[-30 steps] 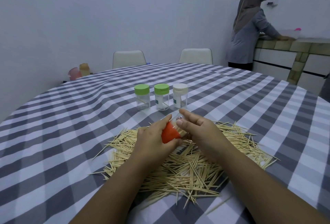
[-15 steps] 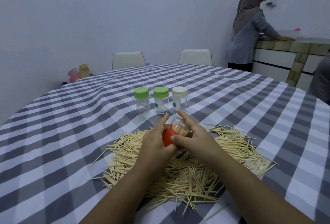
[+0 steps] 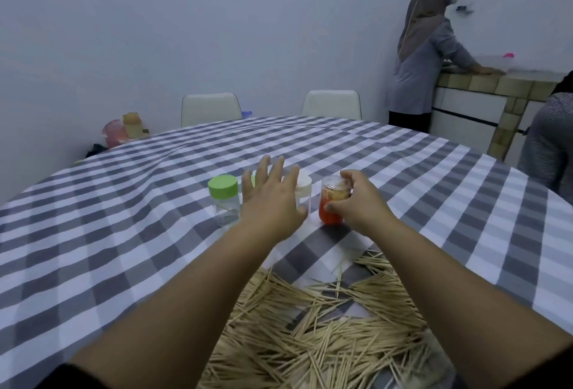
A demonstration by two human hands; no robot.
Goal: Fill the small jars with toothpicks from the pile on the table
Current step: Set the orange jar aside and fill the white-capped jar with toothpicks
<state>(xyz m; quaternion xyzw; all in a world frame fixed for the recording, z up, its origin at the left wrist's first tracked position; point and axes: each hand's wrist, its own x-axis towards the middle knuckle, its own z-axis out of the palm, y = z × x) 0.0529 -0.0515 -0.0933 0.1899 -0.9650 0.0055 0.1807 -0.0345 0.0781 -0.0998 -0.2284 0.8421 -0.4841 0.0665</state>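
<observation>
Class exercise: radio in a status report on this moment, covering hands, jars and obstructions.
Right hand grips orange-lidded jar, lid down on table, toothpicks inside. Left hand open, hovering over the capped jars. Toothpick pile near. Nothing obstructing.

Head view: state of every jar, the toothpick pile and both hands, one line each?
orange-capped jar: upside down on its cap on the table, holding toothpicks, gripped.
right hand: fingers curled round the orange-capped jar.
left hand: fingers spread, holding nothing, over the jar row.
green-lidded jar: upright, capped, nearly empty.
white-lidded jar: upright, capped, partly hidden; contents unclear.
middle jar: hidden behind the left hand.
toothpick pile: loose, scattered on the tablecloth.
</observation>
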